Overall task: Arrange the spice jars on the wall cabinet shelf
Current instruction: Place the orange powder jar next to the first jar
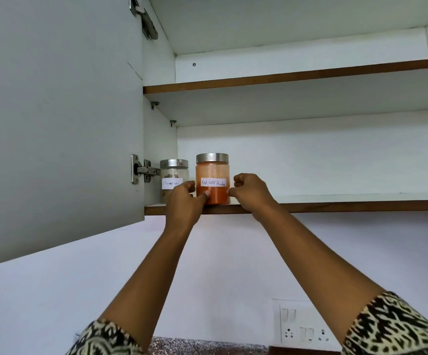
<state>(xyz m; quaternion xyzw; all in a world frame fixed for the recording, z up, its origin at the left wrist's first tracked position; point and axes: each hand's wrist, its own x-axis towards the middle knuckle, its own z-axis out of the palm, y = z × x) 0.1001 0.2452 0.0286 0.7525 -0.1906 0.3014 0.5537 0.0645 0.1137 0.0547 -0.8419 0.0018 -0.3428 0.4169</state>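
Observation:
A glass jar of red chilli powder (213, 175) with a steel lid and a white label stands on the lower shelf (335, 206) near its front edge. My left hand (182, 201) touches the jar's lower left side with thumb and fingers. My right hand (248, 193) presses its right side with curled fingers. A second jar (174, 175) with brownish contents and a label stands just to the left, partly hidden by my left hand.
The cabinet door (59, 124) hangs open on the left with its hinge (144, 170) beside the jars. The upper shelf (297, 76) holds nothing visible. A switch and socket panel (302, 326) sits on the wall below.

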